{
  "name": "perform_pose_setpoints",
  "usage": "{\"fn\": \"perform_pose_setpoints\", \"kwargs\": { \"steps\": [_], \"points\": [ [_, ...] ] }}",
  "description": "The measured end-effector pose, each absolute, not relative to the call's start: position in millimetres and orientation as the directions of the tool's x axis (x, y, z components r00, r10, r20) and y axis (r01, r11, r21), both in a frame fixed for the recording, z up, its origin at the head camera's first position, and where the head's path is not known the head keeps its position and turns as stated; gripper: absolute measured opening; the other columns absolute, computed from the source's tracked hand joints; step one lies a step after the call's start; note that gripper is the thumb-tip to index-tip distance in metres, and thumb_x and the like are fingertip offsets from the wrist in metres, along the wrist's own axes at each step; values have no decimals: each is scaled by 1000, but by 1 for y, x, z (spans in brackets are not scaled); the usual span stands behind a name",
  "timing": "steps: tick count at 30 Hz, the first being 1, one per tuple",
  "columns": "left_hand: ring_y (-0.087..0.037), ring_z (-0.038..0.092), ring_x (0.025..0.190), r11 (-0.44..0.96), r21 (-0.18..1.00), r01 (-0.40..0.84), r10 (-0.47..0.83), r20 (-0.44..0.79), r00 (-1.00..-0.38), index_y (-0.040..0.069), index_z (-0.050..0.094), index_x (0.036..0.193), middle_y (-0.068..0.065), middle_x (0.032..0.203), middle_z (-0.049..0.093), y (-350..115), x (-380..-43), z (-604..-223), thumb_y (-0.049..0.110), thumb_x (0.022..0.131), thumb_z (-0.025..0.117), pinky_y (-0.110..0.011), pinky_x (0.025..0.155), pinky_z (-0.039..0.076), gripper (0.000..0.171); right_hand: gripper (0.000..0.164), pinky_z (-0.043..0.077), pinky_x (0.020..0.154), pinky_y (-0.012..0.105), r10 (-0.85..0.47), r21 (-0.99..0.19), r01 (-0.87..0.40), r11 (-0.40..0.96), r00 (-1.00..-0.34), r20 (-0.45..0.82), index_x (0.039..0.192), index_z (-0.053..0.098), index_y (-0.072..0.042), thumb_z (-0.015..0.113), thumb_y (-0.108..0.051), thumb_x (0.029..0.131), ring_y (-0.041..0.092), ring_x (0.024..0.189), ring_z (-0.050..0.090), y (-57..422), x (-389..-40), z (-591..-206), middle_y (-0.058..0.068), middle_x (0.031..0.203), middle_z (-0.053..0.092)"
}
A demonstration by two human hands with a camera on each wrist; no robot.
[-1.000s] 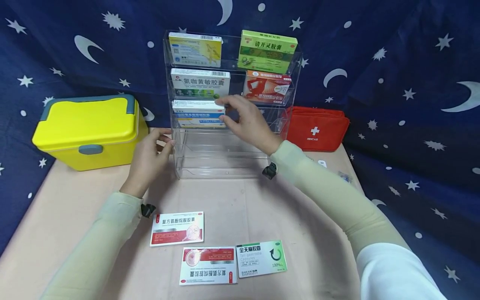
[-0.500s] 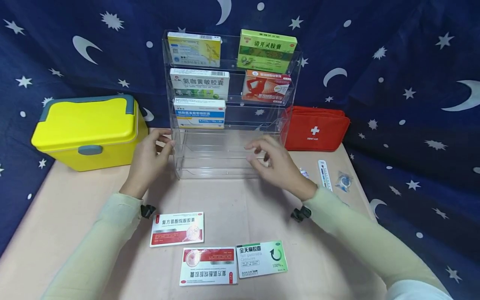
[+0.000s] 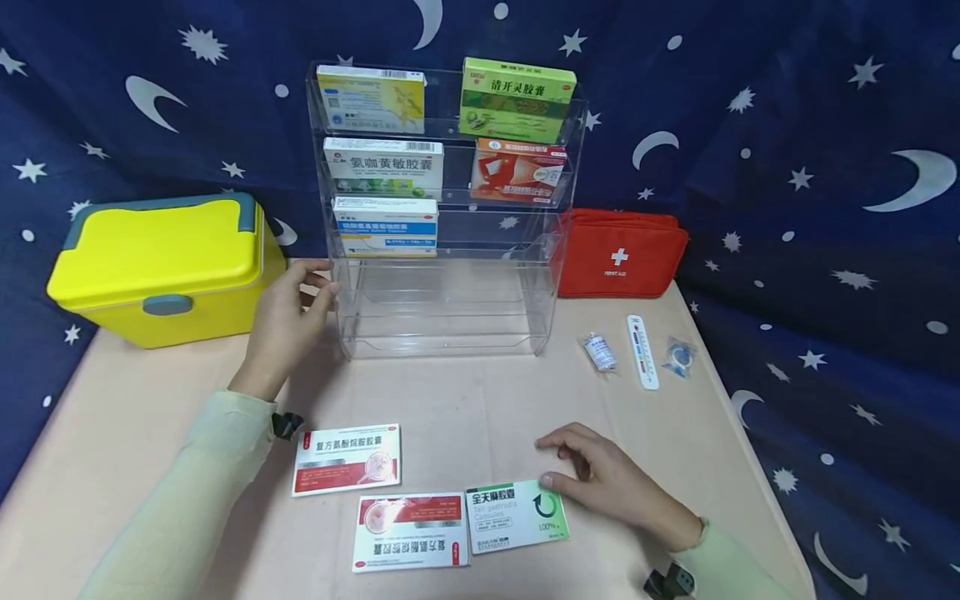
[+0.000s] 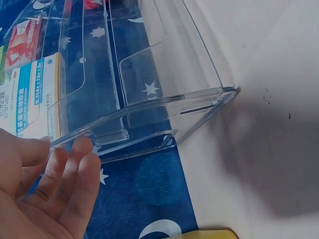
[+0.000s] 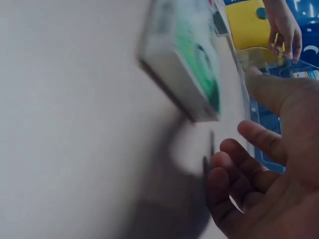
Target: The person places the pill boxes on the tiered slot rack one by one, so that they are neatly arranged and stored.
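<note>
My left hand [image 3: 288, 321] rests against the left side of a clear tiered display rack [image 3: 446, 343]. In the left wrist view its fingers [image 4: 84, 174] lie loosely bent over the outside of the side panel. My right hand [image 3: 622, 479] reaches over the right end of a white and green medicine box [image 3: 506, 533], thumb tip overlapping its corner. The right wrist view shows that box [image 5: 194, 74] just beyond the loosely bent fingers, with nothing between them. Two white and red medicine boxes, one [image 3: 347, 460] near my left wrist and another [image 3: 411, 533] beside the green one, lie flat.
Several medicine boxes, including a blue and white one [image 3: 386, 227], stand on the rack's upper tiers. A yellow case [image 3: 161, 258] is left of it, a red first-aid pouch [image 3: 622, 254] right. A small wrapped roll [image 3: 600, 352], thermometer strip [image 3: 642, 352] and bagged blue item [image 3: 679, 357] lie nearer.
My right hand has let go of the blue and white medicine box on the third tier and come down and right to the white and green box. My left hand stays at the rack.
</note>
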State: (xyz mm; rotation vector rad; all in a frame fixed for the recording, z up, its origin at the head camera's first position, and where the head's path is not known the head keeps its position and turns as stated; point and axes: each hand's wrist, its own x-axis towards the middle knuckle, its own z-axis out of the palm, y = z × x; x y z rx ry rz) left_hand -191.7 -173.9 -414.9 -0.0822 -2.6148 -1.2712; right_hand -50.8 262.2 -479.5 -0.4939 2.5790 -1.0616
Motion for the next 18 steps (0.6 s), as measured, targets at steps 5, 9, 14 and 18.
{"fn": "perform_pose_setpoints", "kwargs": {
  "steps": [5, 9, 14, 18],
  "points": [
    [-30, 64, 87, 633, 761, 141, -63, 233, -970, 6, 56, 137, -12, 111, 64, -176, -190, -415, 20, 104, 60, -43, 75, 53, 36, 55, 49, 70, 26, -418, -691, -229, 686, -901, -117, 131, 66, -22, 82, -47, 84, 15, 95, 53, 264, -28, -490, -10, 124, 56],
    [-30, 65, 87, 638, 756, 146, -61, 239, -969, 5, 56, 137, -13, 110, 65, -174, -190, -416, 18, 103, 61, -42, 74, 54, 36, 51, 49, 79, 26, -412, -661, -264, 703, -908, -76, 125, 70, -23, 83, -48, 82, 12, 107, 52, 265, -21, -494, -10, 130, 54],
    [-29, 65, 86, 644, 748, 161, -53, 254, -966, 5, 56, 136, -13, 110, 65, -173, -191, -416, 17, 103, 61, -41, 72, 53, 35, 42, 47, 77, 25, -415, -657, -264, 706, -906, -81, 116, 74, -25, 85, -45, 81, 11, 103, 50, 266, -20, -496, -6, 130, 53],
    [-30, 66, 86, 644, 747, 166, -52, 259, -964, 5, 56, 136, -13, 109, 65, -172, -192, -417, 17, 103, 61, -40, 71, 53, 35, 43, 47, 71, 24, -426, -682, -249, 688, -899, -102, 118, 73, -25, 85, -42, 81, 14, 95, 49, 268, -21, -496, -4, 131, 51]
  ]
}}
